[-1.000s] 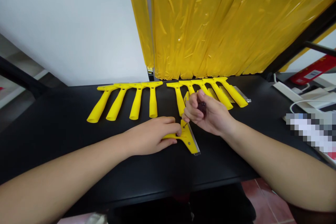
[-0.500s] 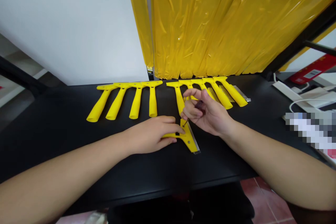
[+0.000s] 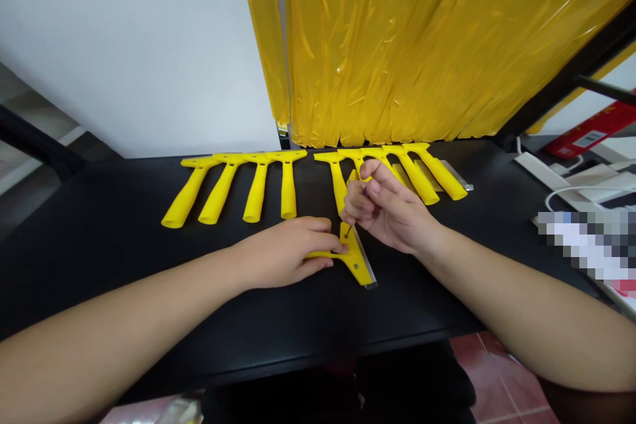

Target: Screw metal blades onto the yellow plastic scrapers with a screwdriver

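Note:
A yellow scraper (image 3: pixel 358 267) lies flat on the black tabletop, its metal blade edge facing right. My left hand (image 3: pixel 293 253) is closed over the scraper's handle and neck, holding it against the table. In my right hand (image 3: pixel 385 205) is a small screwdriver (image 3: pixel 348 232) with a thin dark shaft, gripped between thumb and fingers. Its tip meets the upper screw hole on the scraper head. A second screw (image 3: pixel 356 266) shows lower on the head. Most of the screwdriver's handle is hidden by my fingers.
Several yellow scraper handles (image 3: pixel 256 189) lie in a row behind my left hand, and more (image 3: pixel 420 172) lie behind my right. Yellow plastic wrapping (image 3: pixel 397 46) and a white panel (image 3: pixel 149 46) rise at the back. White cables and a red box (image 3: pixel 591 129) sit right.
My right hand has turned slightly, its fingers rolling round the screwdriver, while the tip stays at the same screw hole. My left hand and the scraper keep their place.

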Action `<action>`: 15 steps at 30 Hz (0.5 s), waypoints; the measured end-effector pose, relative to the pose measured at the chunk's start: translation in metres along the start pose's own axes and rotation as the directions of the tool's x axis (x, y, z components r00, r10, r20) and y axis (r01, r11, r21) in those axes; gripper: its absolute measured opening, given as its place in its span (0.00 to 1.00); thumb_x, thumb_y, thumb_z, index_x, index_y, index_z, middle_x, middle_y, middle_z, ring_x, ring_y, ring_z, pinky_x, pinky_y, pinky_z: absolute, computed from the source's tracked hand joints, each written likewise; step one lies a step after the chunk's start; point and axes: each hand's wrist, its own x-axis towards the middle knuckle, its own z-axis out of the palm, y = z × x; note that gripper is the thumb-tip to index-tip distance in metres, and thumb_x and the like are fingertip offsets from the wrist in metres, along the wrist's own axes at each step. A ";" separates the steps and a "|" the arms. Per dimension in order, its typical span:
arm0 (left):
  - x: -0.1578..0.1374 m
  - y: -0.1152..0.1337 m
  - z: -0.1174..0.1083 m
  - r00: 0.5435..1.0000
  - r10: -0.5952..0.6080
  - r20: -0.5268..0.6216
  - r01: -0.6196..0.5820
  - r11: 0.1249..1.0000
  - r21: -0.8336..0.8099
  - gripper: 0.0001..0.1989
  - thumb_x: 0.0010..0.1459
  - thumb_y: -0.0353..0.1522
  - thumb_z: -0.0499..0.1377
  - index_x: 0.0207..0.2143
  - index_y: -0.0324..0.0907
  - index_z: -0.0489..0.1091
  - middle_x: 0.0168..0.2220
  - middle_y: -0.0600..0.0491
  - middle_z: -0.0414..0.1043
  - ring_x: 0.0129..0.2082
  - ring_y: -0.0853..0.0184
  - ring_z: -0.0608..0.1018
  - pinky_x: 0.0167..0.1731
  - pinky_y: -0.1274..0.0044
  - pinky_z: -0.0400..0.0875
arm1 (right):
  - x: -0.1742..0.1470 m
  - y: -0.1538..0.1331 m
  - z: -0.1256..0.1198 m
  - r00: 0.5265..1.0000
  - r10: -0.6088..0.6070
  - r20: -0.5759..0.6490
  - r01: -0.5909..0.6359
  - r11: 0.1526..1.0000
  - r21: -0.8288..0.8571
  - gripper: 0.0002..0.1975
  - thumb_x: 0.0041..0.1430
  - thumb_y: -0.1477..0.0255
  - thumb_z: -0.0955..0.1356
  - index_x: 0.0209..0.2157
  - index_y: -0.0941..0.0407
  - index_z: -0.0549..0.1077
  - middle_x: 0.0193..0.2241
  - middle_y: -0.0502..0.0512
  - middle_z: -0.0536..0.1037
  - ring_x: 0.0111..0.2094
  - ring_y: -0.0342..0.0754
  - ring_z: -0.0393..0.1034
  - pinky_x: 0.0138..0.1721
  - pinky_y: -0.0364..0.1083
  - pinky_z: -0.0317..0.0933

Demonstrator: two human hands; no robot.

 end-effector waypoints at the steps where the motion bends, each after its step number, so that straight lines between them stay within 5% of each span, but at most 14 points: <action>1: 0.000 0.000 0.000 1.000 0.001 0.000 -0.001 1.000 0.001 0.14 0.70 0.30 0.61 0.56 0.46 0.78 0.42 0.50 0.73 0.43 0.63 0.79 0.42 0.74 0.75 | 0.001 0.000 0.001 1.000 0.003 -0.017 -0.003 1.000 -0.004 0.12 0.67 0.64 0.75 0.40 0.50 0.68 0.29 0.44 0.66 0.30 0.42 0.61 0.39 0.46 0.64; 5: 0.000 0.000 0.000 1.000 0.009 -0.003 -0.009 1.000 0.002 0.14 0.70 0.30 0.62 0.55 0.46 0.78 0.42 0.50 0.73 0.42 0.63 0.79 0.42 0.75 0.75 | 0.003 -0.002 0.003 0.998 0.043 -0.050 -0.045 0.998 -0.035 0.17 0.68 0.59 0.73 0.32 0.55 0.70 0.33 0.49 0.69 0.35 0.44 0.66 0.38 0.47 0.66; 10: 0.001 0.000 0.000 1.000 0.015 -0.007 -0.015 1.000 -0.001 0.13 0.70 0.30 0.61 0.55 0.46 0.79 0.42 0.49 0.72 0.43 0.63 0.79 0.43 0.75 0.75 | 0.000 0.000 0.005 0.998 0.063 -0.022 -0.063 0.998 -0.001 0.17 0.71 0.52 0.69 0.40 0.51 0.72 0.22 0.42 0.58 0.24 0.42 0.52 0.35 0.46 0.62; 15: 0.000 0.000 0.000 0.999 0.033 -0.017 -0.033 0.999 0.014 0.12 0.70 0.30 0.61 0.54 0.45 0.79 0.41 0.50 0.72 0.40 0.65 0.78 0.40 0.76 0.74 | 0.000 0.000 0.006 0.998 0.029 -0.064 -0.031 0.999 -0.019 0.16 0.65 0.60 0.76 0.36 0.52 0.68 0.33 0.46 0.69 0.32 0.43 0.64 0.38 0.46 0.63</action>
